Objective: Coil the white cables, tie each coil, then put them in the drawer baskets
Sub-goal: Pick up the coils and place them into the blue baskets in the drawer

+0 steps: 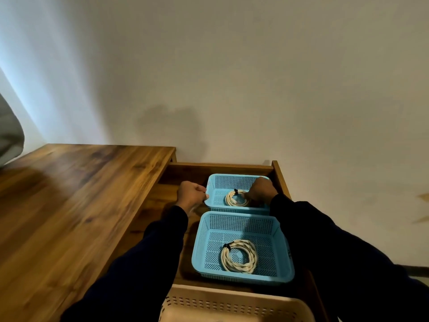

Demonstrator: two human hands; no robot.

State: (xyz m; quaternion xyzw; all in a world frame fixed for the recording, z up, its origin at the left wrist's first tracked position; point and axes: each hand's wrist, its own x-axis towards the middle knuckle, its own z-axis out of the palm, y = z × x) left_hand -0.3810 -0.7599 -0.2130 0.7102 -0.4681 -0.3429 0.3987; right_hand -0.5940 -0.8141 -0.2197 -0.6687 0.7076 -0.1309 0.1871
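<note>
Two blue perforated baskets stand in an open wooden drawer. The far basket holds a white coiled cable bound with a dark tie. My left hand grips that basket's left rim. My right hand reaches into the far basket, its curled fingers on the right side of the coil. The near basket holds a second tied white coil, with no hand on it.
A wooden tabletop stretches to the left of the drawer. A beige perforated basket sits at the bottom edge, in front of the drawer. A plain wall rises behind. A grey object shows at the left edge.
</note>
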